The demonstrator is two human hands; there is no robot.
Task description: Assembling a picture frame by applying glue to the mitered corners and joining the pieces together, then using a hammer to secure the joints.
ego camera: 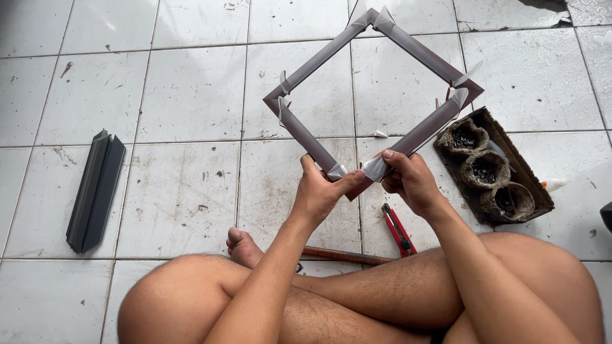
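1. White floor tiles (185,95), a bit dirty, lie under everything, and we sit on them with our legs crossed.
2. We hold a square frame (373,102) made of four dark grey strips. It is turned like a diamond, with one corner pointing at us.
3. Our left hand (319,191) has its grip closed around the strip to the left of that near corner. Our right hand (408,181) has its grip closed on the strip to the right of it. Both hands pinch close to the corner, likely to keep the two strips pressed together.
4. Pale tape (376,167) is wrapped around each corner of the frame. We think it keeps the strips joined.
5. A red cutter knife (398,229) lies on the floor just below the frame, near our right hand.
6. A brown tray (494,169) with three round, rough cups sits to the right of the frame.
7. Spare dark strips (95,191) lie far to the left of the frame.
8. A thin brown stick (344,256) rests by our foot, below the frame.
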